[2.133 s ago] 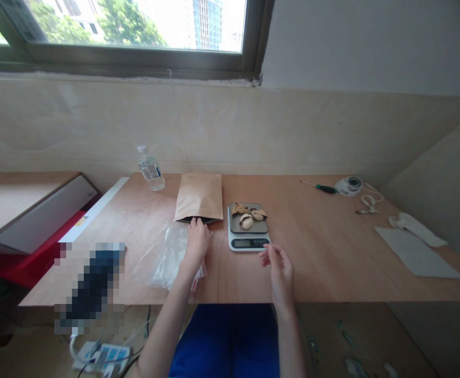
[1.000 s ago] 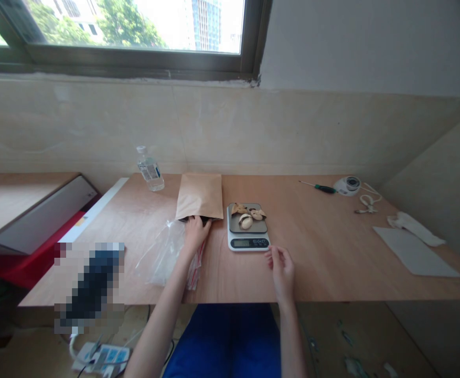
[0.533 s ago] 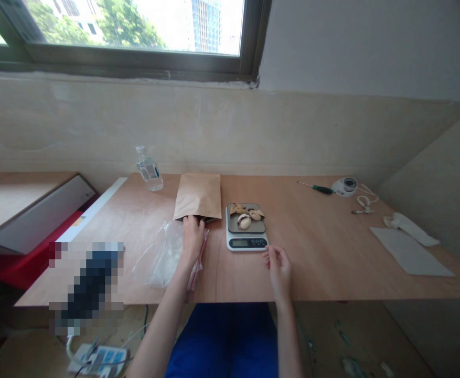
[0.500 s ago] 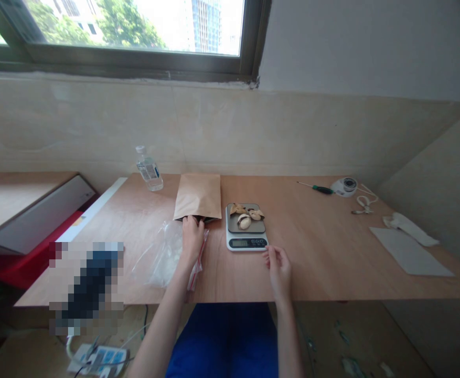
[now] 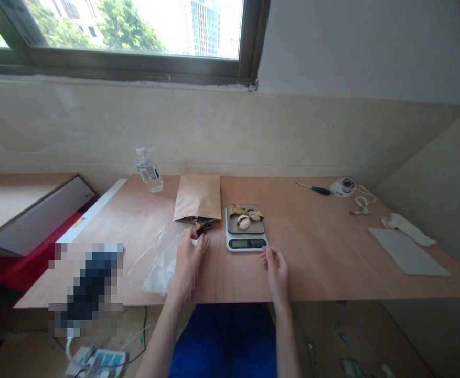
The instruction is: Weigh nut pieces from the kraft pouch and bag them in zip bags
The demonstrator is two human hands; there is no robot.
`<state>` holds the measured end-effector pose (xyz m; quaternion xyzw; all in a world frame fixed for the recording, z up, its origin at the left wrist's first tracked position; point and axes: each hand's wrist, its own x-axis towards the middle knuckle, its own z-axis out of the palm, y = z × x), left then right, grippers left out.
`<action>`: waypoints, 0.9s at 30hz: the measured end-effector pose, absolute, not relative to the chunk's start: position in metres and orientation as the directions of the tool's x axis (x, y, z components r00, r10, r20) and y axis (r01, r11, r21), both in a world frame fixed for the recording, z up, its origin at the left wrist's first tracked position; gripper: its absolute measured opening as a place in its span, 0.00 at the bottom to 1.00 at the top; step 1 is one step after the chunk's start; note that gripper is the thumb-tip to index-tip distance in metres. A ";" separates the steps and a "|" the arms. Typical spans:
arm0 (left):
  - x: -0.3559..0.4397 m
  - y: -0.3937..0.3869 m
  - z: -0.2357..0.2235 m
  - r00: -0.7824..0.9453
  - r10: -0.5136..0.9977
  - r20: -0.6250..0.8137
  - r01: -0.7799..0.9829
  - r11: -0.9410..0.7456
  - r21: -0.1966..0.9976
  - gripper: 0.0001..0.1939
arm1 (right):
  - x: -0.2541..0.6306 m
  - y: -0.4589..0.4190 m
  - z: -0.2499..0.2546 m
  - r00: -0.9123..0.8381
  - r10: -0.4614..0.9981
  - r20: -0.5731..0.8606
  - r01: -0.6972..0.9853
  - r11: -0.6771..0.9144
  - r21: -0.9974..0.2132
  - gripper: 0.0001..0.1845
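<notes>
My left hand [image 5: 189,255] is closed on a dried mushroom [image 5: 202,227], dark with tan edges, just in front of the mouth of a brown paper bag [image 5: 198,197]. The bag lies flat, its dark opening facing me. To its right is a white digital kitchen scale [image 5: 230,245], and several dried mushrooms [image 5: 244,222] rest on its grey plate. Fingers curled together, my right hand [image 5: 276,265] is at the scale's near right corner, its fingertips against or very close to the edge. A clear zip bag [image 5: 161,270] lies partly under my left forearm.
A clear bottle [image 5: 150,170] stands at the back left. On the right are a screwdriver [image 5: 321,190], a white dome camera [image 5: 342,187] with its cable, a white cloth [image 5: 408,229] and a grey sheet [image 5: 408,254]. A blurred-out object [image 5: 90,283] overlaps the left front edge.
My left hand has come out of the paper bag and moved towards me, bringing a dried mushroom with it. My right hand stays at the scale's corner.
</notes>
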<state>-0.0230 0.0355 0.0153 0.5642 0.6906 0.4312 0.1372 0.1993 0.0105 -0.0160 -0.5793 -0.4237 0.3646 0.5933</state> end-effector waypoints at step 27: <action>0.017 -0.018 0.034 0.026 0.935 0.354 0.449 -0.327 0.831 0.06 | 0.129 -0.007 0.026 0.017 0.998 0.059 -0.308 0.061 -0.949 0.16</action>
